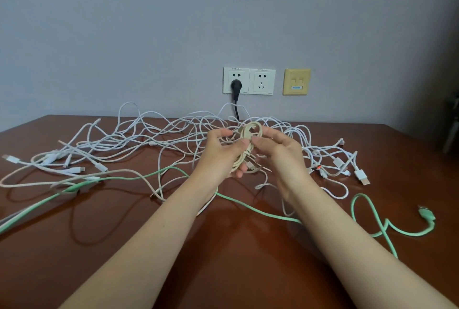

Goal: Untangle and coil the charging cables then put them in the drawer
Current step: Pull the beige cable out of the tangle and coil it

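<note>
Presently we find left hand (223,152) and right hand (280,149) gripping a beige coil (249,132) above the tabletop (223,259). White tangle (139,134) reaches the back edge; front lies bare. Wall plate (296,81) label unreadable.

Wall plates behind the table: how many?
3: a white socket plate holding a black plug, an empty white socket plate touching its right, and a yellow plate further right. None looks hidden.

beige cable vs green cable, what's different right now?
Colour: the beige cable is cream, the green cable mint. Pose: the beige cable is wound in a small coil, the green cable sprawls uncoiled across the table. State: both the left hand and right hand hold the beige cable; neither holds the green cable. Both are charging cables.
</note>
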Demonstrator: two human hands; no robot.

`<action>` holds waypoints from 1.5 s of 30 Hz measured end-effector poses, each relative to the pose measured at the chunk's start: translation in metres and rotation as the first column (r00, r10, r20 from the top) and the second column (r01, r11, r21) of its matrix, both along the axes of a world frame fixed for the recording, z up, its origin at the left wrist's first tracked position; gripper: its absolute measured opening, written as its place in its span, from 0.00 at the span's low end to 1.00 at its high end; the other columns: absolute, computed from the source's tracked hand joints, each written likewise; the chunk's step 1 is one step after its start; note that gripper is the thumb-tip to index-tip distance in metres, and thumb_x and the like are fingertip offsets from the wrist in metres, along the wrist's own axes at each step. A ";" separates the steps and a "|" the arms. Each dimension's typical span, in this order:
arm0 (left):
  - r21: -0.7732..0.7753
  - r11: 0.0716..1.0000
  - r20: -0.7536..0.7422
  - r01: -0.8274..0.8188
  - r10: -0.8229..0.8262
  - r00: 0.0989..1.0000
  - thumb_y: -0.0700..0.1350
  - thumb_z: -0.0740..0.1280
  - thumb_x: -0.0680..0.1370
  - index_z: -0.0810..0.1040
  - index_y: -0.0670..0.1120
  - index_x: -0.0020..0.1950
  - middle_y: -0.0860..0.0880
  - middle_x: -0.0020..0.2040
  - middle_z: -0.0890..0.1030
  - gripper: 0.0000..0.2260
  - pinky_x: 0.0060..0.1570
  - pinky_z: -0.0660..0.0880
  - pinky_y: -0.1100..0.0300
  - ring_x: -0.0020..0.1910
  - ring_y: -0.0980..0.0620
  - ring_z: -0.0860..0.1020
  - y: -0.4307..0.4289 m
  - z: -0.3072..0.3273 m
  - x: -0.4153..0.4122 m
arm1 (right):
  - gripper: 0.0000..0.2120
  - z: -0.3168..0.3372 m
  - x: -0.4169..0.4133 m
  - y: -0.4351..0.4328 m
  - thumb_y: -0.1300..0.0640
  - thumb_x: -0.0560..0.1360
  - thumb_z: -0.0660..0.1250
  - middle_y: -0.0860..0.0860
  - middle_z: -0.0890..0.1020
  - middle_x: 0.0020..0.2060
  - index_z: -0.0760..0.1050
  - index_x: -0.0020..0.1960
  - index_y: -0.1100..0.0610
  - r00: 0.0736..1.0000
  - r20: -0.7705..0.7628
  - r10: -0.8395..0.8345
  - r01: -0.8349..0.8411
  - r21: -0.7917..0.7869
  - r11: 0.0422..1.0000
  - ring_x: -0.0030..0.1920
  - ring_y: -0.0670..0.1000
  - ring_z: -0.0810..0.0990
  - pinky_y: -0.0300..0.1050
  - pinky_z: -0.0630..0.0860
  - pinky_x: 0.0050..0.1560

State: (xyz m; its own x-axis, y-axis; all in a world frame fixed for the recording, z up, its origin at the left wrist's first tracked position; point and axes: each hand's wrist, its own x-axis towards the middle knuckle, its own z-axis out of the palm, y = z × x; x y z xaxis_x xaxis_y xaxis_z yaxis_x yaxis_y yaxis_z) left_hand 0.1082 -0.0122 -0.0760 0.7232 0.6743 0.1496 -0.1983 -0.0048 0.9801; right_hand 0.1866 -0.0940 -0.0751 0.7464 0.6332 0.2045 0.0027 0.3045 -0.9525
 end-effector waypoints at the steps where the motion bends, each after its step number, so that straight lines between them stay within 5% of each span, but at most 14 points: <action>1: -0.032 0.999 -0.006 0.004 -0.004 1.000 0.40 0.66 0.77 0.66 0.47 0.53 0.45 0.35 0.76 0.10 0.21 0.70 0.65 0.19 0.57 0.71 0.001 -0.001 0.000 | 0.06 -0.001 0.000 0.001 0.67 0.74 0.66 0.48 0.81 0.33 0.76 0.48 0.58 0.999 0.003 -0.035 0.035 0.009 0.999 0.33 0.44 0.78 0.39 0.76 0.39; 4: -0.019 0.999 -0.020 0.029 -0.030 0.999 0.40 0.68 0.76 0.72 0.46 0.45 0.47 0.36 0.76 0.05 0.24 0.73 0.67 0.20 0.59 0.74 0.004 -0.002 0.001 | 0.08 -0.002 0.000 0.001 0.65 0.74 0.67 0.44 0.78 0.24 0.72 0.41 0.55 0.989 0.049 -0.143 0.142 0.027 0.990 0.25 0.38 0.75 0.33 0.72 0.33; 11: 0.028 0.999 0.088 -0.030 0.028 0.996 0.36 0.70 0.73 0.76 0.45 0.42 0.47 0.39 0.78 0.05 0.33 0.78 0.68 0.27 0.58 0.78 0.009 -0.002 -0.001 | 0.09 0.006 0.000 0.000 0.66 0.74 0.66 0.52 0.77 0.31 0.69 0.40 0.57 0.996 -0.034 -0.081 0.083 0.052 0.995 0.26 0.46 0.74 0.36 0.74 0.27; 18: 0.033 0.969 0.131 -0.245 0.239 0.962 0.35 0.72 0.71 0.74 0.51 0.45 0.41 0.51 0.80 0.13 0.42 0.79 0.62 0.39 0.52 0.81 0.017 -0.011 0.000 | 0.04 0.003 -0.001 0.002 0.67 0.74 0.66 0.54 0.79 0.36 0.73 0.44 0.60 0.997 0.026 -0.069 0.069 -0.014 0.997 0.28 0.44 0.78 0.35 0.79 0.33; 25: -0.153 0.959 0.252 -0.238 0.271 0.929 0.31 0.66 0.75 0.71 0.47 0.46 0.48 0.40 0.77 0.12 0.37 0.78 0.69 0.39 0.54 0.78 0.008 0.007 -0.005 | 0.06 0.006 -0.004 0.001 0.65 0.74 0.67 0.50 0.79 0.32 0.76 0.39 0.57 0.958 0.210 -0.196 0.221 -0.102 0.970 0.25 0.39 0.77 0.32 0.73 0.29; 29: -0.118 0.954 0.225 -0.274 0.294 0.929 0.32 0.66 0.75 0.71 0.49 0.46 0.48 0.40 0.78 0.12 0.41 0.79 0.66 0.39 0.53 0.79 0.003 0.011 -0.017 | 0.05 0.010 -0.015 -0.001 0.67 0.74 0.66 0.52 0.76 0.30 0.75 0.41 0.60 0.941 0.271 -0.201 0.236 -0.103 0.966 0.23 0.38 0.74 0.29 0.70 0.27; 34: 0.030 0.942 0.172 -0.333 0.324 0.931 0.33 0.66 0.75 0.69 0.51 0.44 0.47 0.39 0.77 0.13 0.47 0.78 0.55 0.36 0.50 0.78 0.021 0.038 -0.044 | 0.11 0.025 -0.039 0.011 0.65 0.69 0.70 0.50 0.77 0.32 0.72 0.36 0.51 0.875 0.436 -0.209 0.287 -0.121 0.950 0.37 0.52 0.79 0.50 0.78 0.44; 39: 0.076 0.914 0.152 -0.400 0.385 0.910 0.33 0.65 0.75 0.69 0.51 0.44 0.49 0.39 0.77 0.13 0.47 0.77 0.57 0.39 0.50 0.78 0.042 0.054 -0.079 | 0.09 0.051 -0.071 0.025 0.64 0.69 0.71 0.44 0.75 0.33 0.73 0.40 0.53 0.807 0.575 -0.130 0.240 -0.119 0.964 0.36 0.46 0.75 0.39 0.72 0.40; 45: 0.111 0.852 0.118 -0.512 0.500 0.858 0.34 0.66 0.75 0.69 0.52 0.42 0.46 0.41 0.77 0.13 0.48 0.74 0.53 0.39 0.49 0.75 0.067 0.061 -0.127 | 0.09 0.060 -0.113 0.054 0.59 0.70 0.71 0.46 0.76 0.33 0.73 0.37 0.51 0.824 0.566 -0.033 0.157 -0.172 0.973 0.38 0.52 0.78 0.46 0.74 0.44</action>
